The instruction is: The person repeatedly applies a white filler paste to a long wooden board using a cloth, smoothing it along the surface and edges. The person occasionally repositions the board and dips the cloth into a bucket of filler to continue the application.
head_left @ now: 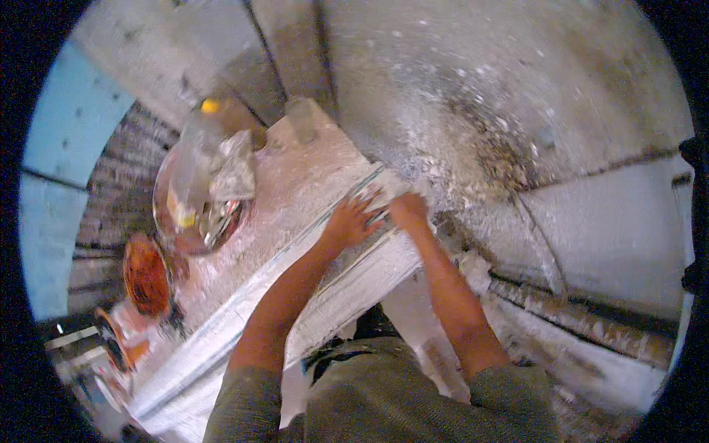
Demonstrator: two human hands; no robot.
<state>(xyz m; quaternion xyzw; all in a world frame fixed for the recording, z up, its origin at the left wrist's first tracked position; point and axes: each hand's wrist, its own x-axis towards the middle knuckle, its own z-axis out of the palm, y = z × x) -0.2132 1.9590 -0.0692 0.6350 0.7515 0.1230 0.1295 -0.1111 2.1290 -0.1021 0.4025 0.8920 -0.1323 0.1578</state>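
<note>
A long white, plaster-dusted piece with raised ridges and thin green lines (258,277) runs slantwise across the worktable, from lower left to upper middle. My left hand (351,220) lies on it near its far end, fingers spread. Close beside it, my right hand (408,210) is closed at the end of the piece. Whatever its fingers hold is hidden and blurred. Both forearms reach forward from the lower edge.
On the dusty pinkish tabletop (314,162) stands a round tray (166,221) with a clear bag (193,159) and small tools. Orange-brown round containers (146,275) sit at the left. White debris (487,148) litters the floor beyond; a pole (543,247) leans at right.
</note>
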